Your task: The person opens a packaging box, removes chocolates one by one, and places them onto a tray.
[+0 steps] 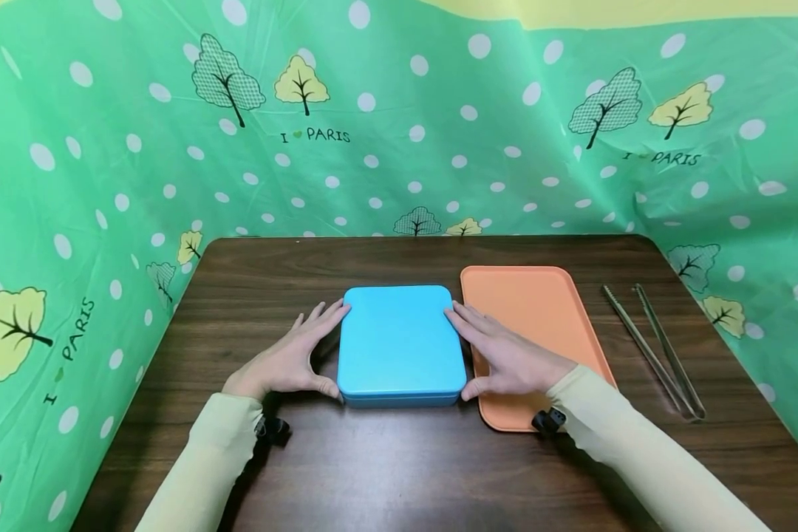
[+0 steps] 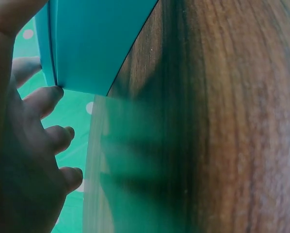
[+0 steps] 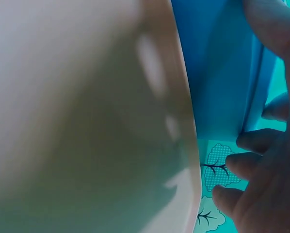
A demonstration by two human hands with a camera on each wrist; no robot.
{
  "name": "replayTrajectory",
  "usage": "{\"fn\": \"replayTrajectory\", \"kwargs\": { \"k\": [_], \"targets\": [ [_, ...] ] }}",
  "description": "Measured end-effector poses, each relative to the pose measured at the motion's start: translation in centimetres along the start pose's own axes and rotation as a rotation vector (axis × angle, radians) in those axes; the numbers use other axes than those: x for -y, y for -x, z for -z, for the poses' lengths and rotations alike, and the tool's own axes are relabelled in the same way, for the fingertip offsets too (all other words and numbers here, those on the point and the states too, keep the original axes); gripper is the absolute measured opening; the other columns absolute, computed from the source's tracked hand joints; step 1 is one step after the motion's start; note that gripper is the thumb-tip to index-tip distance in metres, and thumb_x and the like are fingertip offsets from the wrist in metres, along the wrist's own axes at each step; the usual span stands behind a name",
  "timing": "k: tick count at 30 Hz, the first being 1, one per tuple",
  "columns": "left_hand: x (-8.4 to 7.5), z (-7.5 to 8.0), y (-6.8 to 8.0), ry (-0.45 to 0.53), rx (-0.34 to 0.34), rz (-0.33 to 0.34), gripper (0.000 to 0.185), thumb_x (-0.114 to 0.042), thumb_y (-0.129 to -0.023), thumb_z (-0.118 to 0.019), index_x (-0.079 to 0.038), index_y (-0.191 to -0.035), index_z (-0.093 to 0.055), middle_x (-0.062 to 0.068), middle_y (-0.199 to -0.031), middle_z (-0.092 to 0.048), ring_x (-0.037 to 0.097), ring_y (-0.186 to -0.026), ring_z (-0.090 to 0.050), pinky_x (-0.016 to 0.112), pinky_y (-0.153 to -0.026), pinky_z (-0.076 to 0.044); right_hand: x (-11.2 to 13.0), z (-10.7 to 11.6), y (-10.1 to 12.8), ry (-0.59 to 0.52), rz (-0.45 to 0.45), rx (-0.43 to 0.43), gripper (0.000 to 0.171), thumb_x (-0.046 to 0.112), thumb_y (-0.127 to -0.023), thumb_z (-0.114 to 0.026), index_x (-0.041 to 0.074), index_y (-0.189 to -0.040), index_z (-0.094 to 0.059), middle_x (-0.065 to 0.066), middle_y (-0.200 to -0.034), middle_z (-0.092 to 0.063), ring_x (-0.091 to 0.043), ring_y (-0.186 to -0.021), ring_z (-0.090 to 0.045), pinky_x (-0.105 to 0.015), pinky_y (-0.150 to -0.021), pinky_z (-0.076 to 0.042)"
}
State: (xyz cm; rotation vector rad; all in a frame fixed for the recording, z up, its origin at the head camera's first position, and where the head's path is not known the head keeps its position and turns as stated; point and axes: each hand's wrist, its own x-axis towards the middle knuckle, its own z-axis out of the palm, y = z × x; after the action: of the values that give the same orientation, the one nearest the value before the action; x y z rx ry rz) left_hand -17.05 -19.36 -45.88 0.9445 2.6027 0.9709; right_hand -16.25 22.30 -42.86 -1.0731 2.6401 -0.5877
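Note:
A light blue rectangular box (image 1: 402, 343) with its lid on sits on the dark wooden table. Its right side stands close beside an orange tray (image 1: 532, 310). My left hand (image 1: 286, 362) touches the box's left side, thumb by the near corner and fingers spread toward the far one. On the opposite side, my right hand (image 1: 505, 358) reaches over the tray and touches the box in the same way. Both wrist views show fingertips by the lid seam, on the box's side wall (image 2: 96, 43) at left and its right wall (image 3: 217, 73).
Metal tongs (image 1: 658, 355) lie to the right of the tray, tips pointing away. The wooden table (image 1: 399, 473) ends at a green dotted cloth (image 1: 399, 170) hanging behind and at both sides. A small black device (image 1: 548, 421) is worn at the right wrist.

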Motion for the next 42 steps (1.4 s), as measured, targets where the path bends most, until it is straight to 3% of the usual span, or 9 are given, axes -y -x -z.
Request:
{"fn": "replayTrajectory", "kwargs": {
  "k": [16, 32, 37, 42],
  "targets": [
    [-0.1, 0.3, -0.4, -0.016, -0.010, -0.022, 0.141, -0.070, -0.064, -0.089, -0.028, -0.171, -0.007, -0.001, -0.178, -0.003, 0.045, -0.161, 0.001, 0.076, -0.122, -0.003, 0.4, 0.4, 0.1, -0.059, -0.031, 0.014, 0.123, 0.074, -0.084, -0.072, 0.021, -0.171, -0.003, -0.009, -0.177, 0.000, -0.044, -0.160, -0.014, -0.064, -0.123, -0.027],
    [-0.9, 1.5, -0.2, 0.011, -0.054, -0.108, 0.139, -0.066, -0.065, -0.090, -0.023, -0.171, -0.012, 0.002, -0.178, -0.006, 0.036, -0.162, 0.011, 0.080, -0.119, -0.003, 1.2, 1.3, 0.5, -0.059, 0.000, -0.044, 0.120, 0.070, -0.084, -0.073, 0.023, -0.171, -0.005, -0.010, -0.177, -0.001, -0.042, -0.160, -0.014, -0.064, -0.121, -0.031],
    [-1.0, 1.8, -0.1, 0.012, -0.064, -0.123, 0.137, -0.080, -0.066, -0.078, -0.022, -0.171, -0.012, 0.001, -0.178, -0.006, 0.036, -0.162, 0.011, 0.080, -0.118, -0.003, 1.7, 1.5, 0.6, -0.047, 0.005, -0.059, 0.118, 0.069, -0.084, -0.074, 0.026, -0.171, -0.007, -0.014, -0.176, -0.008, -0.047, -0.158, -0.019, -0.067, -0.120, -0.030],
    [-1.3, 2.1, 0.0, 0.005, -0.078, -0.131, 0.137, -0.092, -0.065, -0.063, -0.023, -0.171, -0.011, 0.000, -0.178, -0.006, 0.036, -0.162, 0.010, 0.080, -0.118, -0.002, 2.2, 1.8, 0.7, -0.057, 0.043, -0.090, 0.121, 0.054, -0.083, -0.084, 0.022, -0.171, -0.008, -0.014, -0.175, -0.015, -0.039, -0.158, -0.024, -0.061, -0.119, -0.036]
  ]
}}
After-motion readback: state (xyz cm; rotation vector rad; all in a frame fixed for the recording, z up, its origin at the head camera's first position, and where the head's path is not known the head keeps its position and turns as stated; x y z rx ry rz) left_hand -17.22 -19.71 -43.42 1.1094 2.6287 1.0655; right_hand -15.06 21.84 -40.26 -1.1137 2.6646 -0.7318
